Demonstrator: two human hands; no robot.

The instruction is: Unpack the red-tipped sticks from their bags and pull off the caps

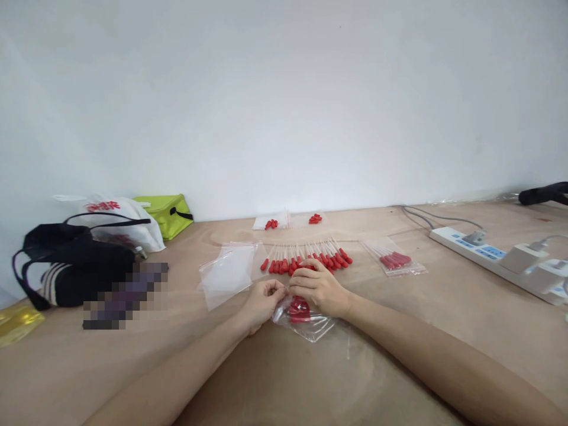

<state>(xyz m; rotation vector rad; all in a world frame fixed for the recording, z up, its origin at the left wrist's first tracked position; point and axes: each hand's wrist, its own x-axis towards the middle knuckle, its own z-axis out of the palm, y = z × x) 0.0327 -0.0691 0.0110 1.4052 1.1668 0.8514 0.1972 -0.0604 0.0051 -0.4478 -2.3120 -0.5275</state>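
Observation:
My left hand [262, 302] and my right hand [317, 287] meet at the middle of the brown table, fingers pinched together over a clear plastic bag [310, 322] with red bulbs inside. Both hands grip the bag's top edge. Just beyond them lies a row of clear droppers with red bulbs [310, 257]. A stack of empty clear bags [228, 272] lies to the left of the row. A filled bag of droppers [394, 259] lies to the right.
Two small bags of red bulbs [293, 220] sit near the wall. At the left are a black bag [71, 251], a white bag [115, 219] and a green pouch [166, 213]. A white power strip [497, 257] with plugs runs along the right.

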